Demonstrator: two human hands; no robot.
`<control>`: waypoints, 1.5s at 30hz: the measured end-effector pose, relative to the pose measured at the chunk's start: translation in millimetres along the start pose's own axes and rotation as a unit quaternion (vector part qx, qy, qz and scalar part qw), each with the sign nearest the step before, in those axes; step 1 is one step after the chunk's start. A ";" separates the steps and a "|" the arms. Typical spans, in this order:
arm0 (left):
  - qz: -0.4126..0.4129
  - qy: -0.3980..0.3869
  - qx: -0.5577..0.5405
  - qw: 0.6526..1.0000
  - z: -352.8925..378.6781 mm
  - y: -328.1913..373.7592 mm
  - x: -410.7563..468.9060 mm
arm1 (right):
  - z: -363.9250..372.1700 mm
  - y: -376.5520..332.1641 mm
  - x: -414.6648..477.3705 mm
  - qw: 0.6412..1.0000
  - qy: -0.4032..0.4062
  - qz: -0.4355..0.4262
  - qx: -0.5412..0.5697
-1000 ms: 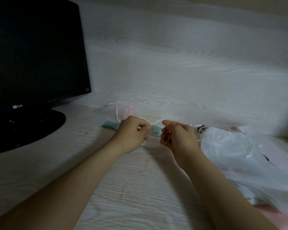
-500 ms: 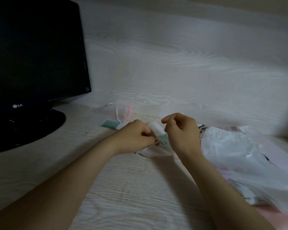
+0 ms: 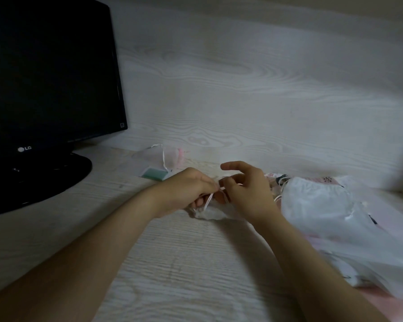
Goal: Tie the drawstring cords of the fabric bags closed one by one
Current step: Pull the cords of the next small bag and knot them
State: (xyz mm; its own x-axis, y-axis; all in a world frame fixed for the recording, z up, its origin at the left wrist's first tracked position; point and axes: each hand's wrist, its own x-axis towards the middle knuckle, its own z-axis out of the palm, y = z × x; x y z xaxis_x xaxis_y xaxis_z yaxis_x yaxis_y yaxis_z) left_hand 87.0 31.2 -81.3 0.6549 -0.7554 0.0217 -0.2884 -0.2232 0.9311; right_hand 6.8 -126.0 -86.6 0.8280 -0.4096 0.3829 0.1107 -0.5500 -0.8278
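Person's left hand (image 3: 187, 190) and right hand (image 3: 248, 192) meeting, each grip pinching the white cord (image 3: 209, 198) of a small bag (image 3: 211, 214) beneath, monitor base (image 3: 56, 180) well left, bag pile (image 3: 330, 219) just right, bare counter (image 3: 184, 263) nearer

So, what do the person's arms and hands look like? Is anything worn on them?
The left forearm and the right forearm are bare, and no sleeve comes into view. The left hand and the right hand are bare too: no glove, ring, watch or bracelet can be seen. The light is dim, so finer marks cannot be told.
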 end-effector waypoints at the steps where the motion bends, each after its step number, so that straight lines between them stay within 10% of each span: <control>1: -0.004 0.000 -0.019 1.000 -0.3 0.6 0.1 | 1.4 -0.8 -1.4 1.000 -0.011 -0.005 -0.003; 31: -0.051 0.043 -0.155 0.986 -7.7 -5.1 6.7 | -0.2 6.4 3.6 0.886 -0.071 -0.303 -0.343; 45: 0.188 0.267 0.213 0.921 -5.4 -19.0 11.9 | 10.7 6.2 3.8 0.999 -0.035 -0.001 -0.012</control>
State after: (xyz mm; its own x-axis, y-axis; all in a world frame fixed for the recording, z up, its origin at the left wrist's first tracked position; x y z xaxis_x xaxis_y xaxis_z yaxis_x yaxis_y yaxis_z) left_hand 104.0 29.8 -96.8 0.6703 -0.4432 0.5952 -0.7381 -0.3153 0.5964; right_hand 16.5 -123.3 -94.7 0.8638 -0.3573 0.3552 0.1002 -0.5691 -0.8162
